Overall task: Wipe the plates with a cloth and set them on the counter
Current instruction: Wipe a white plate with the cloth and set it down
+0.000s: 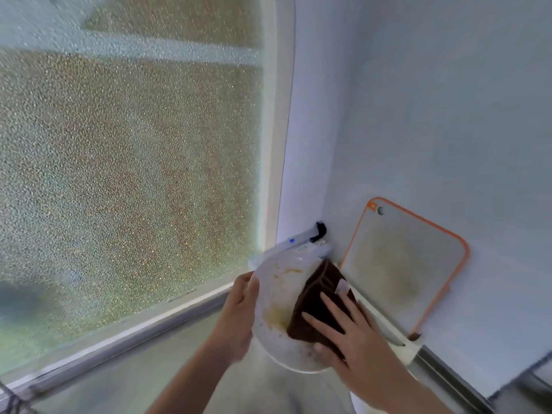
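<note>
Orange-rimmed cutting board (400, 270) leans on white wall (433, 115) beside frosted window (128, 162)

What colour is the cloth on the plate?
Dark brown: the cloth shows clearly in the head view, pressed on the white plate.

- The brown cloth (319, 303) hides the plate's (274, 297) right part.
- The left hand (239, 312) is motion-blurred; its fingers pass behind the plate's rim.
- Both forearms are cut off at the near edge.
</note>
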